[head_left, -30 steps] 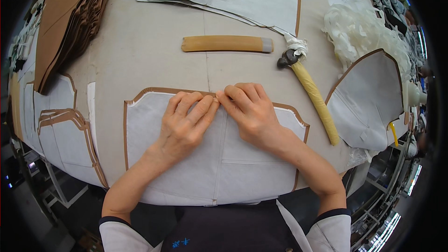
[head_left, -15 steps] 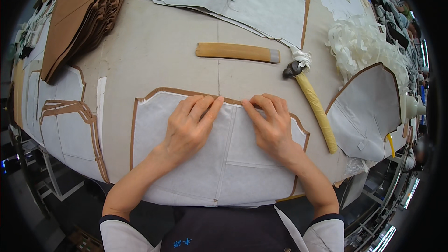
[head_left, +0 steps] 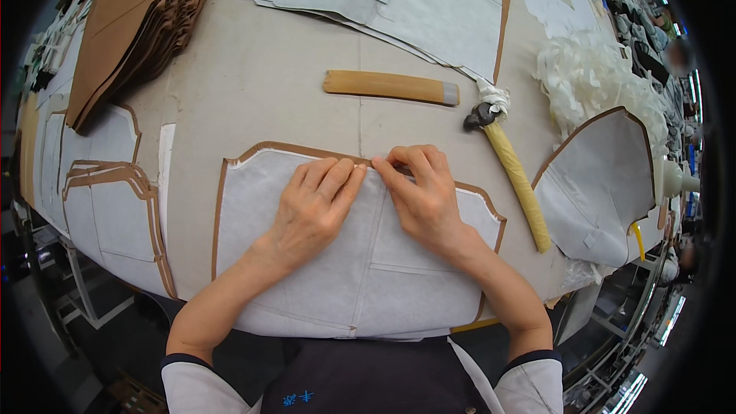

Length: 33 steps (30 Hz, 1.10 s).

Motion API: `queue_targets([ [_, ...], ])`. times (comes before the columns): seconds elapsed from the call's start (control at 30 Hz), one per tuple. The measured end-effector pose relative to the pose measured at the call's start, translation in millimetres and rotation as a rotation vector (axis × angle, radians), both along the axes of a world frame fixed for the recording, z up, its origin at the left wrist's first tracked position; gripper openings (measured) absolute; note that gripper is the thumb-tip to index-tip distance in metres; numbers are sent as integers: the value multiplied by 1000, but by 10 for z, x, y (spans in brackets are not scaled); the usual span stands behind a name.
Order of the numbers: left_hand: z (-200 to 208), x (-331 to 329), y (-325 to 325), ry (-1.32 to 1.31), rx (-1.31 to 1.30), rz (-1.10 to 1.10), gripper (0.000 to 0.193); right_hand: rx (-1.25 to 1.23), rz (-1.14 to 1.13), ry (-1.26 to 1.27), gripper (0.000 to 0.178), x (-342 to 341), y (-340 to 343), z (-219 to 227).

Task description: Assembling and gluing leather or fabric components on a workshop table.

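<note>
A pale grey sewn panel (head_left: 307, 291) with a brown edge strip lies flat in front of me at the table's near edge. Both hands work at its far edge, close together near the middle seam. My left hand (head_left: 314, 203) is closed, thumb and fingers pinching the brown edge. Just right of it, my right hand (head_left: 425, 195) pinches the same edge with thumb and forefinger, its other fingers curled. The fingertips cover that short stretch of the edge.
Beyond the panel lie a flat tan strip (head_left: 391, 87) and a hammer (head_left: 517, 184) with a yellow-wrapped handle. Brown pieces (head_left: 126, 27) are stacked at far left, grey panels (head_left: 115, 215) below. More panels (head_left: 445, 8) lie at the back; white ribbon scraps (head_left: 598, 77) heap at right.
My right hand has moved left along the panel's edge, up close to the left hand. The left hand has stayed almost in place.
</note>
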<state>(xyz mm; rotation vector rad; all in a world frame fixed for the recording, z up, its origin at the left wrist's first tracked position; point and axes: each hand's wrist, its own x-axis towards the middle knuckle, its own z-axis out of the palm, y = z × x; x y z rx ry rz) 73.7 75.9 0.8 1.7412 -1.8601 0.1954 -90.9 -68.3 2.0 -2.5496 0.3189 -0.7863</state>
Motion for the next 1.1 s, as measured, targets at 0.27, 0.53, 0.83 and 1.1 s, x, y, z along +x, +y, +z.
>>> queue_targets([
  [0.27,92,47,193,33,0,75,46,-64,28,35,50,22,-1,18],
  [0.53,121,3,149,68,19,148,40,4,62,23,52,72,19,9],
  [0.83,57,60,119,81,-32,157,43,-33,106,90,55,171,81,30],
  [1.1,21,148,47,253,-15,154,49,-142,160,77,51,332,381,26],
])
